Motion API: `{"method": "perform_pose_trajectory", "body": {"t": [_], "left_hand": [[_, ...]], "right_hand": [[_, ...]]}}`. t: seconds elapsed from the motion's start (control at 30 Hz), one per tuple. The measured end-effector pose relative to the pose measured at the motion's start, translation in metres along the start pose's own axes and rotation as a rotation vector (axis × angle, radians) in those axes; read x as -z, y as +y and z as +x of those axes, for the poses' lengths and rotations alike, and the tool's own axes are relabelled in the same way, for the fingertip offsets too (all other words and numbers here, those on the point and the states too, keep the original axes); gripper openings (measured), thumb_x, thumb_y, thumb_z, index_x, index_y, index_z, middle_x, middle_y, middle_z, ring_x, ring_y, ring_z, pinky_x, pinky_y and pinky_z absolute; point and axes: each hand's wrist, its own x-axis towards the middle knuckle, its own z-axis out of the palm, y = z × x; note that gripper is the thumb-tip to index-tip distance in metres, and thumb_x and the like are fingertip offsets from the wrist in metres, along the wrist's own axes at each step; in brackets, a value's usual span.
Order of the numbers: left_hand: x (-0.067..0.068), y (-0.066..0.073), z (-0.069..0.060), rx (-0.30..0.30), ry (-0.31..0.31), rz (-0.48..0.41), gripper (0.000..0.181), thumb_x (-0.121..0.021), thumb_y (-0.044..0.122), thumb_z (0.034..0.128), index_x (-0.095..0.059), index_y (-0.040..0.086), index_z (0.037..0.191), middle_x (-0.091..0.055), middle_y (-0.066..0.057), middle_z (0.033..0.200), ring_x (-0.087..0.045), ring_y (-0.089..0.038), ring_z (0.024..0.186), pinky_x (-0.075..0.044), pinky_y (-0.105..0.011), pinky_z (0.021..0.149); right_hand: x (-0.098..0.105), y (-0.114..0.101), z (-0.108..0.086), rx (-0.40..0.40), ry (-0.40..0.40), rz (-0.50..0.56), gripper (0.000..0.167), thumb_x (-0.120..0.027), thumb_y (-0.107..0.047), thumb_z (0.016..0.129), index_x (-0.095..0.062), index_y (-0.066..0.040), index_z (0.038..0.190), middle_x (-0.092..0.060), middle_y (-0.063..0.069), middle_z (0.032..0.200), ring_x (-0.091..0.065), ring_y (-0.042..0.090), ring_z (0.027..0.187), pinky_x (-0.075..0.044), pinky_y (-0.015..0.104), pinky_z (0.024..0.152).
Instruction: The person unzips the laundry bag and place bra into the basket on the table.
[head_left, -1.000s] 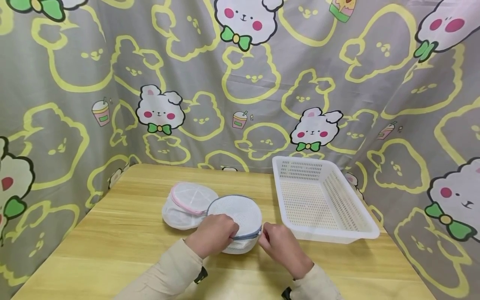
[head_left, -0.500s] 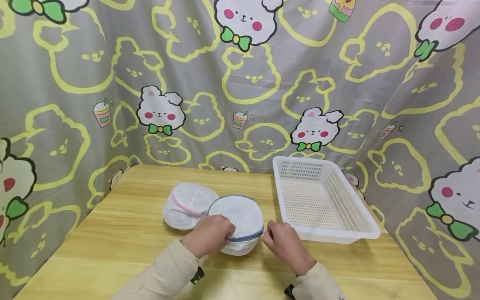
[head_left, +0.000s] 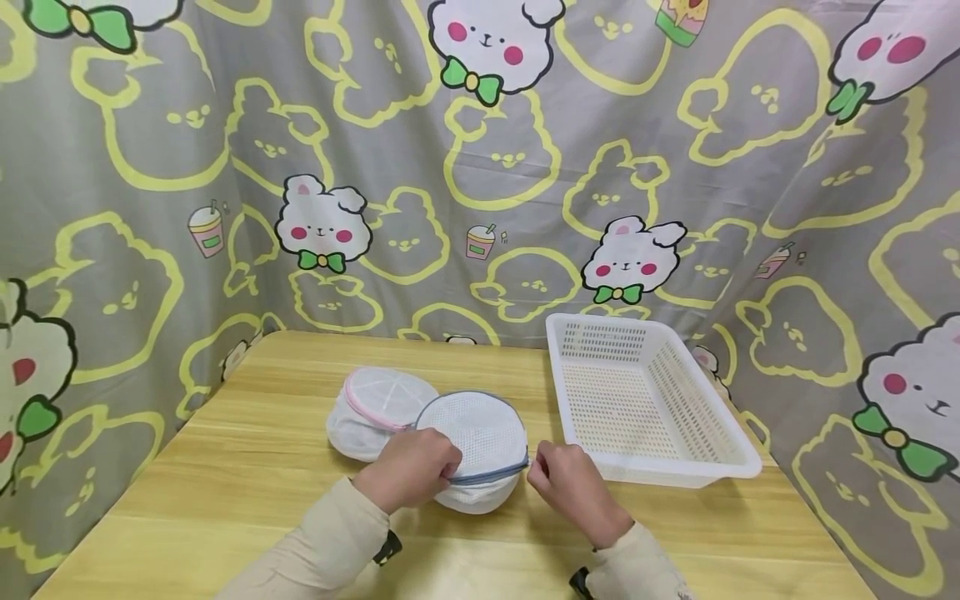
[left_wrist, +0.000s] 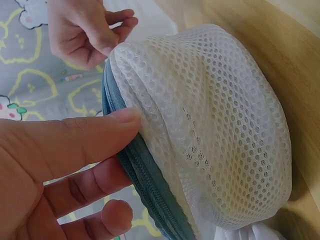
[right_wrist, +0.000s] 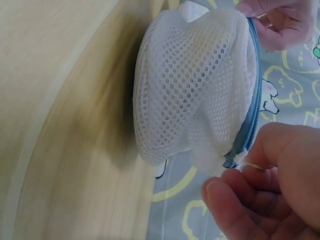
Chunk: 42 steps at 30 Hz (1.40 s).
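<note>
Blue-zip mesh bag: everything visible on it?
The mesh bag is white, soft-looking, with small holes and creased sides. Its round top faces up; a blue-grey zipper curves along the near edge. The left hand pinches that edge; the right hand pinches at the zipper's end. It's on or above the wooden table, beside the pink-trimmed bag. Whether fully zipped isn't clear.

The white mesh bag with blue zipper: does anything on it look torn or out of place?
Nothing stands out. The mesh bag sags in soft folds, but no tear shows, and its blue zipper runs along the edge.
</note>
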Motion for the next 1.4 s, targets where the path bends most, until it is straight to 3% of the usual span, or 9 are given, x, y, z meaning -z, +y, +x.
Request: {"method": "perform_pose_trajectory", "body": {"t": [0.53, 0.97, 1.13, 1.4], "left_hand": [[-0.002, 0.007, 0.004, -0.030, 0.033, -0.006, 0.039, -0.079, 0.004, 0.0644, -0.044, 0.020, 0.059, -0.038, 0.012, 0.058, -0.039, -0.006, 0.056, -0.032, -0.023, 0.045], [-0.004, 0.016, 0.010, 0.004, -0.024, -0.038, 0.037, -0.077, 0.003, 0.0704, -0.044, 0.018, 0.061, -0.039, 0.009, 0.060, -0.039, -0.008, 0.057, -0.034, -0.024, 0.046], [-0.006, 0.022, 0.013, -0.001, -0.019, -0.058, 0.033, -0.076, 0.004, 0.0741, -0.047, 0.018, 0.063, -0.042, 0.009, 0.061, -0.041, -0.008, 0.057, -0.036, -0.024, 0.046], [-0.012, 0.032, 0.019, -0.048, 0.015, -0.110, 0.034, -0.076, 0.005, 0.0791, -0.047, 0.014, 0.065, -0.041, 0.009, 0.059, -0.041, -0.006, 0.056, -0.037, -0.021, 0.050]], "right_hand": [[0.001, 0.001, 0.002, -0.057, 0.031, 0.031, 0.033, -0.067, 0.000, 0.078, -0.044, -0.015, 0.060, -0.037, -0.011, 0.052, -0.033, 0.001, 0.046, -0.032, 0.017, 0.041], [0.002, -0.001, 0.004, -0.075, 0.043, 0.044, 0.036, -0.075, -0.008, 0.082, -0.045, -0.016, 0.061, -0.039, -0.011, 0.054, -0.036, 0.003, 0.048, -0.034, 0.017, 0.043], [0.004, -0.006, 0.003, -0.043, 0.041, 0.075, 0.036, -0.075, -0.010, 0.082, -0.046, -0.017, 0.063, -0.039, -0.012, 0.055, -0.035, 0.000, 0.048, -0.034, 0.017, 0.042], [-0.001, -0.020, 0.002, 0.100, 0.113, 0.172, 0.025, -0.075, -0.005, 0.077, -0.052, -0.013, 0.072, -0.042, -0.015, 0.057, -0.035, -0.006, 0.050, -0.033, 0.011, 0.042]]}}
